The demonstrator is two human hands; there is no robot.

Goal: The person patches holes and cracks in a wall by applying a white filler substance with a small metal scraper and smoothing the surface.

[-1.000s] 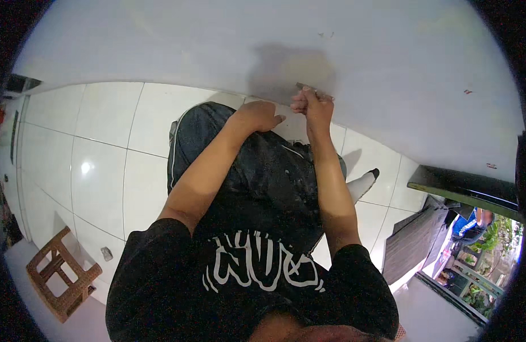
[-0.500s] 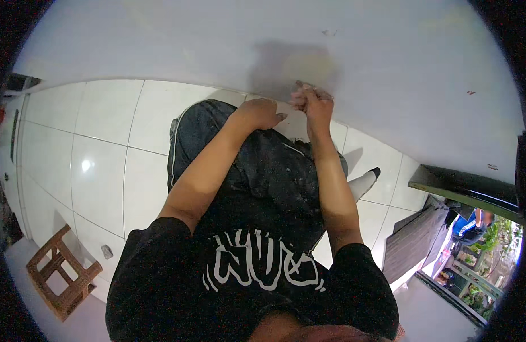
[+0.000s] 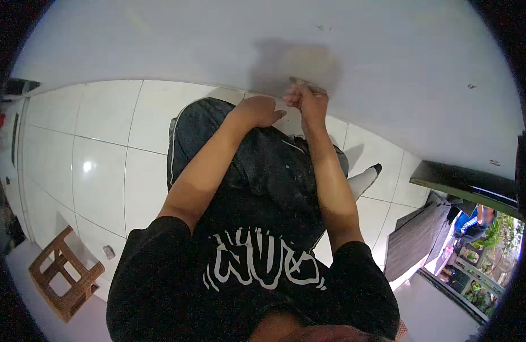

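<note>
My right hand [image 3: 309, 104] is raised to the white wall [image 3: 177, 40], its fingers closed round a thin flat scraper [image 3: 318, 89] that looks like a putty knife. The scraper's edge lies at the wall, just below a yellowish patch [image 3: 311, 60] ringed by shadow. Over my bent knee in dark trousers [image 3: 203, 128], close to the wall's foot, is my left hand [image 3: 257, 111]. Its back faces up and a fingertip points right; the other fingers are hidden, so I cannot tell whether it holds anything.
White floor tiles [image 3: 100, 114] meet the wall in front of me. A brown woven stool [image 3: 66, 273] lies at the lower left, near a small grey lump [image 3: 108, 252]. To the right are a dark ledge [image 3: 462, 185], a grey wooden panel [image 3: 414, 245] and another person [image 3: 473, 222] outside a doorway.
My right hand has shifted slightly left and turned, and more of the scraper's edge shows against the wall. My left hand has barely moved.
</note>
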